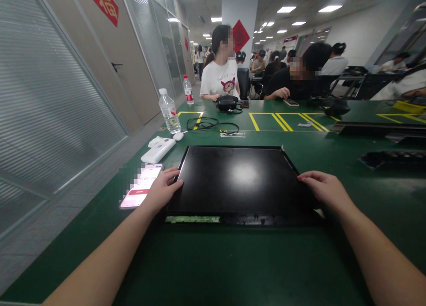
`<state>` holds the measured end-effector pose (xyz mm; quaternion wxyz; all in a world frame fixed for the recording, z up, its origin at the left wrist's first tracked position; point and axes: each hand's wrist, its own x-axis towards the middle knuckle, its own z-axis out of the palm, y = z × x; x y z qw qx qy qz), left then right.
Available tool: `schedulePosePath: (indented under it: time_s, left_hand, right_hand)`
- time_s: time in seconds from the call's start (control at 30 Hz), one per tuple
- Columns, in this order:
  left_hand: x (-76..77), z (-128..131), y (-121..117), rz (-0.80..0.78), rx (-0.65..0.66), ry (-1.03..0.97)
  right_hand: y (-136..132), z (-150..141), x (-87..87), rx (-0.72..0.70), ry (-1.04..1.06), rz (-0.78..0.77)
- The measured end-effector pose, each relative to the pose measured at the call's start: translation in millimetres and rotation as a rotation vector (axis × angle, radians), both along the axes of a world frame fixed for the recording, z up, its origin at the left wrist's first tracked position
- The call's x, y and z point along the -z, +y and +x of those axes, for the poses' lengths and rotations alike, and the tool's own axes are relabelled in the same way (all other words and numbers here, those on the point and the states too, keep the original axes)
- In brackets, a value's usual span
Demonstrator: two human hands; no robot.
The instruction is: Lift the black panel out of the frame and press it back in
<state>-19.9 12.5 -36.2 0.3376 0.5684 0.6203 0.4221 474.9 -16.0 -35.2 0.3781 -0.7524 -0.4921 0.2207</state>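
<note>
A flat black display panel (213, 181) lies face up on the green table in front of me, with a bright reflection on its screen. Along its near edge, at the left, a strip of green circuit board (193, 219) shows. My left hand (164, 186) grips the panel's left edge, thumb on top and fingers along the side. At the right edge, my right hand (321, 186) pinches the rim between thumb and fingers. The undersides of both grips are hidden.
Left of the panel lie a lit phone (141, 186), a white device (158, 150) and a water bottle (169, 113). Black cable (213, 124) loops beyond it. Dark metal strips (376, 130) lie at right on the green table (233, 266). Two people sit across the table.
</note>
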Motion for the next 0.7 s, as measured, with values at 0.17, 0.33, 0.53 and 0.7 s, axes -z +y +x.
schedulePosePath:
  time_s: [0.17,0.33,0.53,0.7]
  left_hand:
    - [9.5,-7,7,0.011,0.038,0.138]
    - [12.0,-10,9,0.031,0.071,0.302]
    - [9.2,-8,8,0.04,0.086,0.396]
    - [7.5,-7,8,0.043,0.079,0.435]
  right_hand:
    - [0,0,0.4,0.014,0.033,-0.005]
    - [-1,-5,-3.2,0.063,0.089,-0.054]
    - [-3,-9,-5.3,0.098,0.171,-0.066]
    - [-1,-4,-0.4,0.077,0.217,-0.042]
